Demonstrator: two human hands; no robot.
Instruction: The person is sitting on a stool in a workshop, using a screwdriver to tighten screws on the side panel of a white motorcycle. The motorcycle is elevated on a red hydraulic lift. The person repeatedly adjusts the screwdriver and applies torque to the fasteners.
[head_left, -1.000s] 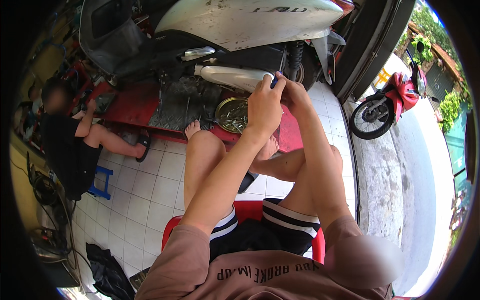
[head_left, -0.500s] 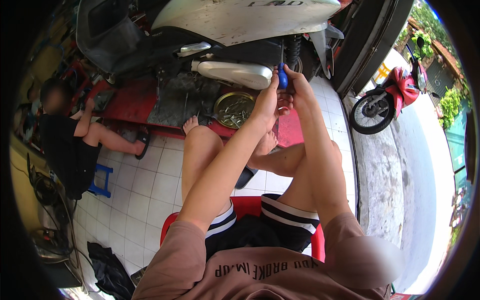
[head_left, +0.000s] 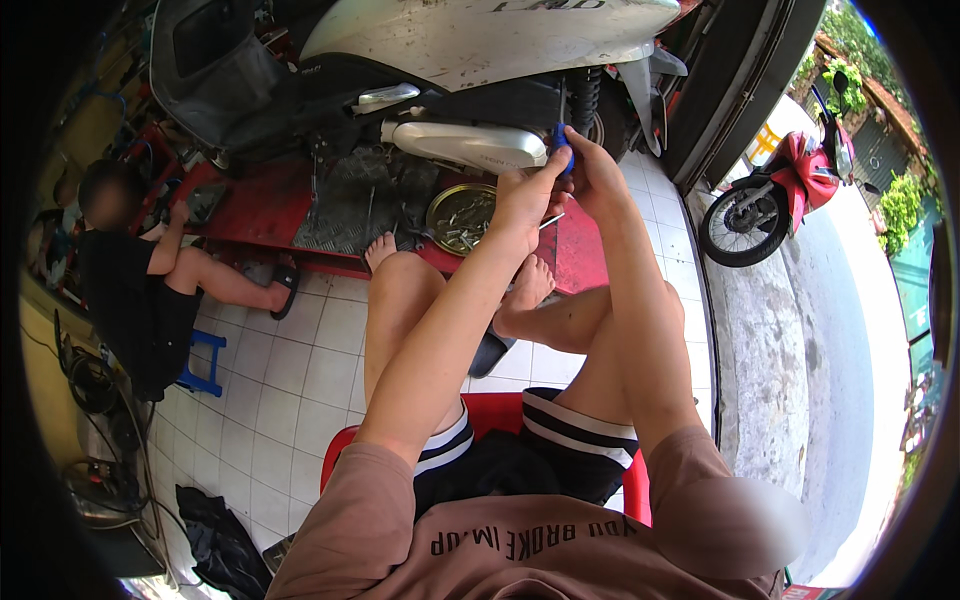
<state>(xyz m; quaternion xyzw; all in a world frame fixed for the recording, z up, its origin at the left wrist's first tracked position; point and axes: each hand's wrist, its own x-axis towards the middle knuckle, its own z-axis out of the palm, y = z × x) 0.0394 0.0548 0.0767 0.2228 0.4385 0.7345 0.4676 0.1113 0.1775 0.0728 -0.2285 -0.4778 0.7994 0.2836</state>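
A screwdriver with a blue handle (head_left: 561, 133) points away from me, its thin shaft reaching up against the side of a silver-white scooter (head_left: 470, 48). Both hands are closed around that handle. My left hand (head_left: 522, 200) has its thumb and fingers on the near end, and a slim, light-coloured rod (head_left: 551, 219) sticks out beneath it; what the rod is I cannot tell. My right hand (head_left: 598, 176) grips from the other side, fingers partly hidden. Just left of the hands lies the scooter's silver engine-side cover (head_left: 465, 145).
A round metal tray (head_left: 434, 222) with several small metal parts stands on the red platform (head_left: 262, 212), beside my bare feet. At the left a person in black (head_left: 130, 290) sits near a blue stool (head_left: 206, 362). A red motorbike (head_left: 790, 190) is parked outside, right.
My left hand has shifted slightly down and left, and its fingers have moved on the handle. The light rod now shows beneath it. My right hand covers more of the handle.
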